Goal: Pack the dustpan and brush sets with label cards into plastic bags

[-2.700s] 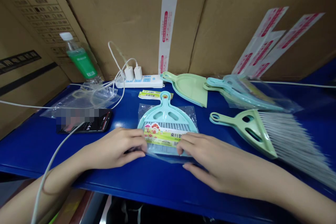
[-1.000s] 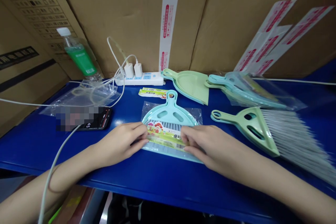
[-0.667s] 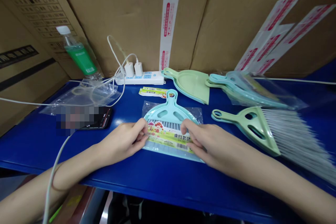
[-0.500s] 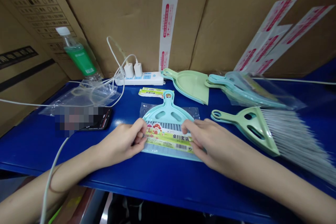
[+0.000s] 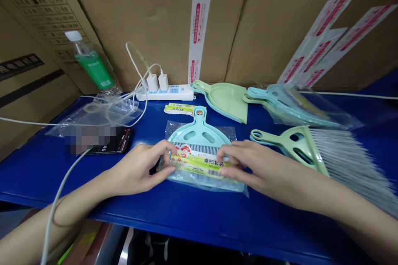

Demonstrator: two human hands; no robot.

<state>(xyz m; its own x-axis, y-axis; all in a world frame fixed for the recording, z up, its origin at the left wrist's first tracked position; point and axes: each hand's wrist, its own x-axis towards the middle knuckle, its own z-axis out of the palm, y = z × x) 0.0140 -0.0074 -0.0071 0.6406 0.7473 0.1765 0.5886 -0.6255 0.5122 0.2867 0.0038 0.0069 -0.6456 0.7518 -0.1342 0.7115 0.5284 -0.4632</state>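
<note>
Dustpan set [image 5: 199, 136], one, between two hands [image 5: 139, 169] [image 5: 248, 163]

Bare on both sides, as far as the view reaches. Slim along the left forearm [image 5: 83, 192], smooth in outline, tapering to a narrow wrist, then broadening into the left hand [image 5: 138, 169]. Crossed, lower down on that forearm, by a thin dark curve [image 5: 60, 225], hard to tell as shadow or mark, close to a slender, plain white cable [image 5: 58, 192] running in front. Similarly tapered along the right forearm [image 5: 323, 194], smooth up to the right hand [image 5: 261, 165]. Gently rounded at the knuckles, slender at the fingers [image 5: 229, 152], with shorter, thicker thumbs [image 5: 161, 175]. Too small at the nails for detail.
</note>
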